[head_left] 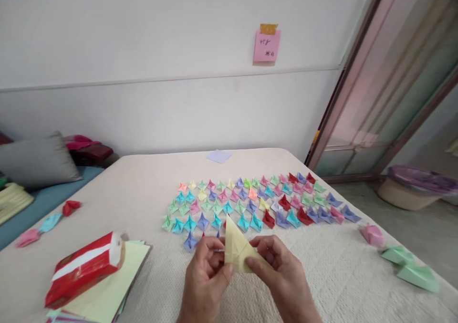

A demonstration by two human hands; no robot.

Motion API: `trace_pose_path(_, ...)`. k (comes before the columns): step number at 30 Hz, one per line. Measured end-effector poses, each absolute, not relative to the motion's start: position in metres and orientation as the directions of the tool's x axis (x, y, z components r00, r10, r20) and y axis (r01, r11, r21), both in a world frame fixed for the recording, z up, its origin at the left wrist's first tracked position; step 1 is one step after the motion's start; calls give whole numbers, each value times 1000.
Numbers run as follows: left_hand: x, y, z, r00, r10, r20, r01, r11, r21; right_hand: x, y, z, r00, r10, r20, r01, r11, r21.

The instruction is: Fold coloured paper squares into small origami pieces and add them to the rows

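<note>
A pale yellow sheet of origami paper (236,249), folded to a triangular shape with crease lines, is held up between my hands over the bed's front part. My left hand (205,275) pinches its lower left edge between thumb and fingers. On the other side, my right hand (277,270) grips the lower right part, its thumb pressed on the front face. Just beyond stand rows of small folded paper boats (243,203) in many colours. The nearest row, including a blue-violet boat (191,242), is partly hidden by my hands and the paper.
At left, a red packet (86,268) lies on a stack of coloured paper (110,289). Other folded paper pieces sit by the left edge, one red (71,207), and by the right edge, one green (417,276). A lilac sheet (219,156) lies at the back.
</note>
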State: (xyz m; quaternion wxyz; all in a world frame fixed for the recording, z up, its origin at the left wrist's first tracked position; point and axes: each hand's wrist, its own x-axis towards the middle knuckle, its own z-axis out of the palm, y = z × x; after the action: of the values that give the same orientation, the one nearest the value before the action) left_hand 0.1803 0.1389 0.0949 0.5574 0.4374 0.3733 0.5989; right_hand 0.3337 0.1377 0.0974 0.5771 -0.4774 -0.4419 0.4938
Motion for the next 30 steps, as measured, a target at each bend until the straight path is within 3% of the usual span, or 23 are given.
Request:
trace_pose_path(3,180,142,99,68,996,56,-428,-22,904,332,134,98,166,975,149,-18,154,-988)
trace_pose_path(5,178,144,101,148,987,66,-414,1,910,333,131,99,190,936,298,144,273,-951)
trace_pose_path(8,175,146,101,195,974,119,-385,-36,922,336,128,100,137,835,533,353,462,-814)
trace_pose_path(11,172,145,97,138,988,67,-330,-18,944,340,127,102,39,749,661,497,559,-663)
trace_pose_path(17,170,141,96,58,998,20,-208,-8,978,342,126,104,-24,630,776,674,584,-453)
trace_pose_path(22,173,142,97,-16,996,86,-135,-87,987,338,126,111,-66,533,844,720,611,-329)
trace_pose_path(30,171,143,89,-26,971,238,79,-235,969,335,125,115,-79,448,890,740,625,-249)
